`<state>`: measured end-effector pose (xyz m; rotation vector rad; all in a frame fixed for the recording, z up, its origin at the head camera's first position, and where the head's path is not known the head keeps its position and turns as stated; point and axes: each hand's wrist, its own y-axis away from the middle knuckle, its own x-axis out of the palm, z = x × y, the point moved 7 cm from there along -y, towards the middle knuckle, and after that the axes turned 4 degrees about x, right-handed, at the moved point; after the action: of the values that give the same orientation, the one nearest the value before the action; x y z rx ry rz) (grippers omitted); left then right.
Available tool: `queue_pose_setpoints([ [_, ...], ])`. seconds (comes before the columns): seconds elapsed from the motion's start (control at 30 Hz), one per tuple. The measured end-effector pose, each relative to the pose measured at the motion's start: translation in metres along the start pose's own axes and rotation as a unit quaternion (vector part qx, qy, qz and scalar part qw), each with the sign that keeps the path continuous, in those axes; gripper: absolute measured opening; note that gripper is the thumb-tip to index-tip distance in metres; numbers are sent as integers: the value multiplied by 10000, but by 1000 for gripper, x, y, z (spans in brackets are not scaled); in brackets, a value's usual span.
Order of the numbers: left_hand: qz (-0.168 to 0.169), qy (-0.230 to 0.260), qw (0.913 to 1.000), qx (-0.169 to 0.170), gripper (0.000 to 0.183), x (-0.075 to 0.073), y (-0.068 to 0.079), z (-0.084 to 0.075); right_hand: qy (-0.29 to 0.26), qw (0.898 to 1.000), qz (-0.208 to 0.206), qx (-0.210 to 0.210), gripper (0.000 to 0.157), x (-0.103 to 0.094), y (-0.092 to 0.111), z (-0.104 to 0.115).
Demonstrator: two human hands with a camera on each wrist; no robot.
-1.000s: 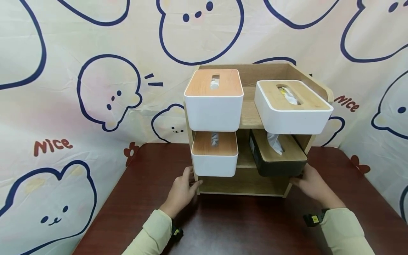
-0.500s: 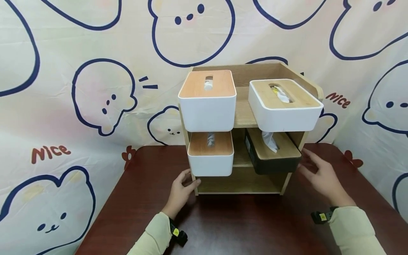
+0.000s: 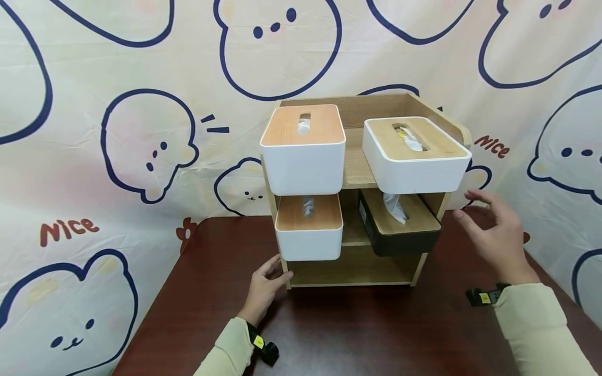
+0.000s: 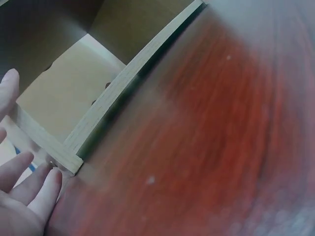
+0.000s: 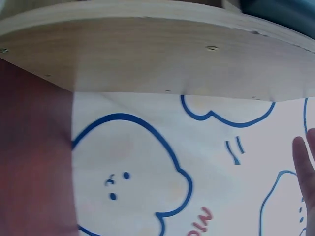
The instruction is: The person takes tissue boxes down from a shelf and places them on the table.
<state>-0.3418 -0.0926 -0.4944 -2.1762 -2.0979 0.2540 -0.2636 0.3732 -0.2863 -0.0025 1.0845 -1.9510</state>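
A light wooden shelf [image 3: 350, 172] stands on the dark red-brown table. My left hand [image 3: 261, 287] holds its lower left side panel, thumb over the front edge and fingers along the outside; the left wrist view shows the panel [image 4: 42, 137] between thumb and loosely bent fingers. To the right of the shelf, my right hand [image 3: 500, 237] is raised in the air, holding nothing, thumb and forefinger apart. In the right wrist view, its fingers [image 5: 305, 172] show only at the right edge, away from the outer side panel [image 5: 147, 54].
On top are two white tissue boxes with wooden lids, the left one [image 3: 303, 169] and the right one [image 3: 423, 176]. Below sit a smaller white tissue box [image 3: 308, 245] and a dark one [image 3: 406, 243], both overhanging the front. Behind hangs a bear-print cloth [image 3: 164, 146].
My right hand has come off the shelf's lower right side and moved right and up. My left hand stays at the left panel. The camera view has turned slightly right.
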Motion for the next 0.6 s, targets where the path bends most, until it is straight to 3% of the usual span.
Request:
queue_pose_setpoints([
  [0.13,126,4,9999,-14,64,3,-1,2,16,9996,-169,-236,59,-4,-14,10],
  [0.33,235,-143,9996,-89,61,5,5,-9,155,9901,-432,-1326,76,-9,-30,32],
  [0.53,190,-373,9991,14,60,2,4,-3,114,9831,-520,-1752,63,-10,-37,55],
  [0.6,174,-418,9990,0,60,2,3,-1,143,9807,-543,-1870,66,-10,-39,59],
])
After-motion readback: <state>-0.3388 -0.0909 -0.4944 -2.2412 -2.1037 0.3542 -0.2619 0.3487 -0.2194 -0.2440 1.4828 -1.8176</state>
